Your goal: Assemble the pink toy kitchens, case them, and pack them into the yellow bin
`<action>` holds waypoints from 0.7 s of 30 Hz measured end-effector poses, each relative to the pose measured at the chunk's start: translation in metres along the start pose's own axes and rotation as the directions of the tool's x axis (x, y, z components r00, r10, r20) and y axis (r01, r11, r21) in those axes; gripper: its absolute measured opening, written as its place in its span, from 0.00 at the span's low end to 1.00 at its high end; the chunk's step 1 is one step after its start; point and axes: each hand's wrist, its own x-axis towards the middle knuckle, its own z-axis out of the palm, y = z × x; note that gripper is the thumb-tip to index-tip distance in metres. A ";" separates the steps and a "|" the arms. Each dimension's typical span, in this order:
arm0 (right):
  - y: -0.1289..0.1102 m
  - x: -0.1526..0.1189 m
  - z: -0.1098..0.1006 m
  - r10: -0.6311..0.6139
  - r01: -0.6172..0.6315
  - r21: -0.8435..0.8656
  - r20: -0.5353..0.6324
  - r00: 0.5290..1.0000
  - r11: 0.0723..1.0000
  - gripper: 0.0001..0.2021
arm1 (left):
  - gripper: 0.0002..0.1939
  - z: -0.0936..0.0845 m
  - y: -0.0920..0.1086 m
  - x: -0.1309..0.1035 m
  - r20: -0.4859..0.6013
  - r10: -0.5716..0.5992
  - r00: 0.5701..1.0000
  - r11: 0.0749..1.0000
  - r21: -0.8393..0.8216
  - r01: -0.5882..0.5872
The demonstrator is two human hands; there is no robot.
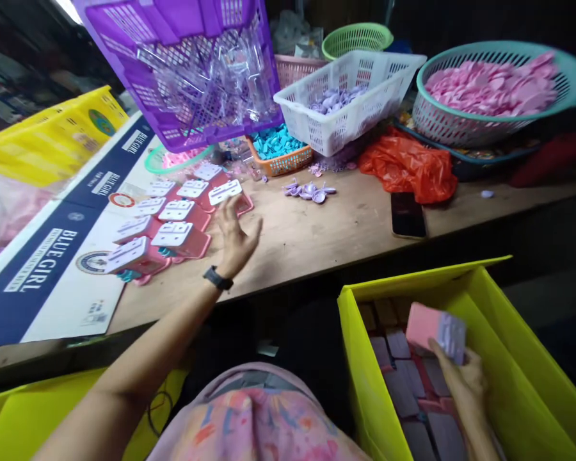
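My right hand (463, 378) holds a pink and lilac box-shaped plastic piece (422, 325) over a yellow bin (368, 390). Inside that bin, similar pink and lilac pieces (406, 384) lie packed in rows. Over the wooden table, my left hand (236, 237) has its thumb spread apart from the fingers. Its fingertips overlap the near edge of a pink box piece with a pale slotted top (224, 192); whether they touch it I cannot tell. Several matching pieces (180, 237) stand in rows to its left.
A purple crate (177, 83) of clear plastic parts rises behind. Farther right are a white basket (336, 131) of lilac parts, an orange basket (288, 163) of blue parts and a teal colander (427, 121) of pink parts. A red bag (408, 163), phone (408, 216) and small lilac parts (310, 191) lie on the table (312, 243).
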 end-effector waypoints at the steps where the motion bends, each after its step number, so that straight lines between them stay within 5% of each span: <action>1: -0.020 -0.014 -0.016 -0.042 0.042 0.064 -0.013 0.999 0.997 0.31 | 0.33 -0.007 0.027 -0.013 0.063 0.062 0.996 0.997 -0.051 -0.059; 3: -0.070 -0.053 -0.048 -0.157 0.178 0.201 -0.113 0.981 0.963 0.35 | 0.28 -0.022 0.086 -0.041 0.207 0.179 0.962 0.965 -0.230 -0.130; 5: -0.123 -0.100 -0.071 -0.329 0.398 0.249 -0.276 0.903 0.883 0.42 | 0.29 -0.034 0.143 -0.069 0.375 0.291 0.880 0.893 -0.436 -0.109; 7: -0.170 -0.145 -0.080 -0.553 0.645 0.170 -0.382 0.740 0.745 0.43 | 0.38 -0.042 0.186 -0.092 0.490 0.365 0.792 0.802 -0.598 0.000; 8: -0.189 -0.165 -0.079 -0.661 0.768 0.143 -0.428 0.617 0.625 0.43 | 0.44 -0.044 0.200 -0.100 0.506 0.379 0.775 0.745 -0.663 0.068; 11: -0.230 -0.208 -0.066 -0.859 0.964 0.154 -0.438 0.264 0.217 0.42 | 0.50 -0.045 0.211 -0.101 0.496 0.204 0.844 0.646 -0.716 0.265; 13: -0.245 -0.223 -0.057 -0.922 0.975 0.222 -0.371 0.111 0.028 0.41 | 0.45 -0.046 0.194 -0.085 0.497 0.011 0.868 0.666 -0.651 0.364; 15: -0.252 -0.226 -0.053 -0.962 0.947 0.316 -0.273 0.024 -0.066 0.38 | 0.38 -0.052 0.166 -0.062 0.535 -0.092 0.840 0.715 -0.551 0.430; 17: -0.252 -0.215 -0.055 -0.978 0.911 0.407 -0.209 0.025 -0.064 0.33 | 0.33 -0.063 0.132 -0.044 0.577 -0.121 0.808 0.763 -0.466 0.447; 18: -0.248 -0.203 -0.056 -0.974 0.896 0.443 -0.211 0.088 -0.015 0.29 | 0.31 -0.069 0.115 -0.037 0.578 -0.129 0.806 0.789 -0.432 0.436; 19: -0.242 -0.186 -0.057 -0.954 0.882 0.467 -0.231 0.192 0.064 0.25 | 0.31 -0.074 0.099 -0.031 0.553 -0.145 0.820 0.827 -0.388 0.407; 21: -0.216 -0.136 -0.055 -0.827 0.816 0.494 -0.293 0.480 0.299 0.18 | 0.34 -0.077 0.073 -0.021 0.442 -0.146 0.885 0.916 -0.278 0.290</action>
